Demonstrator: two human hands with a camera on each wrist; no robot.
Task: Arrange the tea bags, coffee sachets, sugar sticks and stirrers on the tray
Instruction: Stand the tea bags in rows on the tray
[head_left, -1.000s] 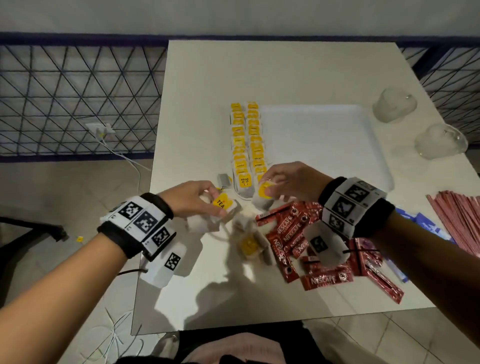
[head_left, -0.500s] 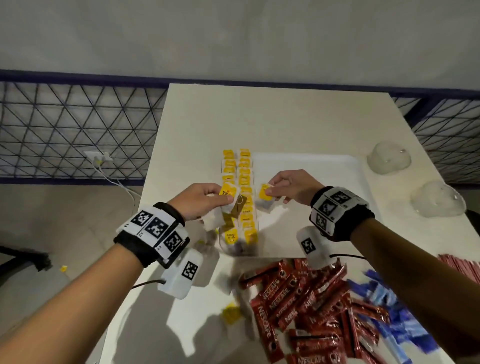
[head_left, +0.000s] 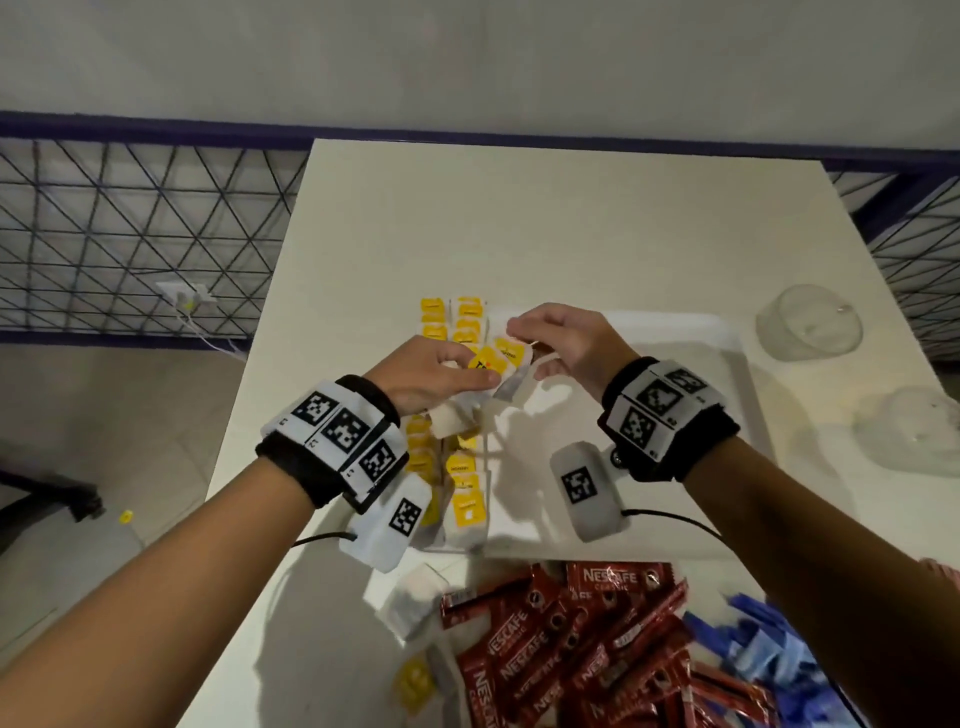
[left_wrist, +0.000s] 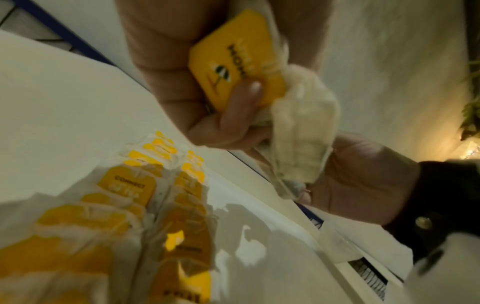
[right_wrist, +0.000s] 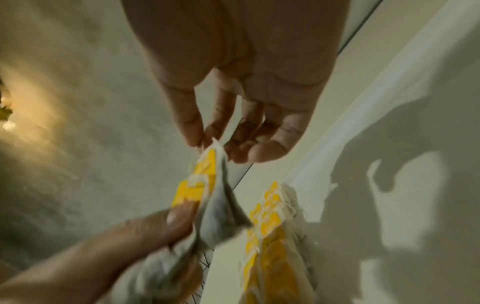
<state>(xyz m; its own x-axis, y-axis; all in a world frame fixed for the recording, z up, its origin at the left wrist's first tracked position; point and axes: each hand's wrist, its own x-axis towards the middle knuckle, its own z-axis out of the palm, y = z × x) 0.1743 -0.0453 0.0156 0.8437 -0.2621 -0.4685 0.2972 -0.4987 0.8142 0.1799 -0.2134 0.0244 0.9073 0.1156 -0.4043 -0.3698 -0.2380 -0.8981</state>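
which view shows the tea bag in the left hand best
The left wrist view: the tea bag fills the frame, its yellow tag and white pouch gripped in the left hand. The head view shows it small between both hands; the right wrist view shows it blurred and edge-on.

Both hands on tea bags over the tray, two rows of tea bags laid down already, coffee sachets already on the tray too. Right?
Not quite: the red coffee sachets lie on the table, off the tray, as the head view shows. Left hand and right hand do hold tea bags.
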